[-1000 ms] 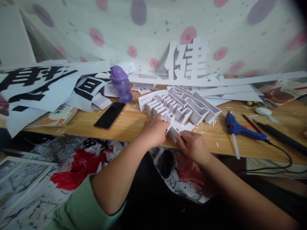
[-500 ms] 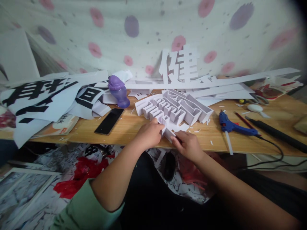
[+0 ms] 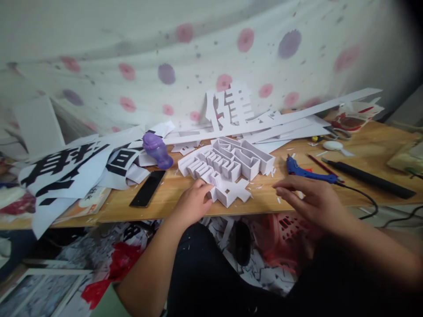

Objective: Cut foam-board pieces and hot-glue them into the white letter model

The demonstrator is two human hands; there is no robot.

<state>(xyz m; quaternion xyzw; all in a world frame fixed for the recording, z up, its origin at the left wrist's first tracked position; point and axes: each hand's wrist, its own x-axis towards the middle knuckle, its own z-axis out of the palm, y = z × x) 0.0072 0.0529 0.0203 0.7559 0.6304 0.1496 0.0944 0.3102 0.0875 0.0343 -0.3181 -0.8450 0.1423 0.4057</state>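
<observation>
A white foam-board model of a large character (image 3: 228, 165), built of upright strips, lies on the wooden table (image 3: 178, 193) in front of me. My left hand (image 3: 193, 204) rests against its near left edge, fingers touching the foam. My right hand (image 3: 313, 200) hovers off to the right with fingers spread, holding nothing, just in front of the blue glue gun (image 3: 306, 173).
A black phone (image 3: 147, 188) and a purple bottle (image 3: 157, 150) lie left of the model. Printed paper sheets (image 3: 66, 169) pile up at the left. A white cut-out character (image 3: 231, 105), long foam strips, scissors (image 3: 335, 134) and a black tool (image 3: 366, 177) sit behind and right.
My right hand has let go of the model's near edge and moved right toward the glue gun. The view has tilted up and shifted; my left hand stays on the model.
</observation>
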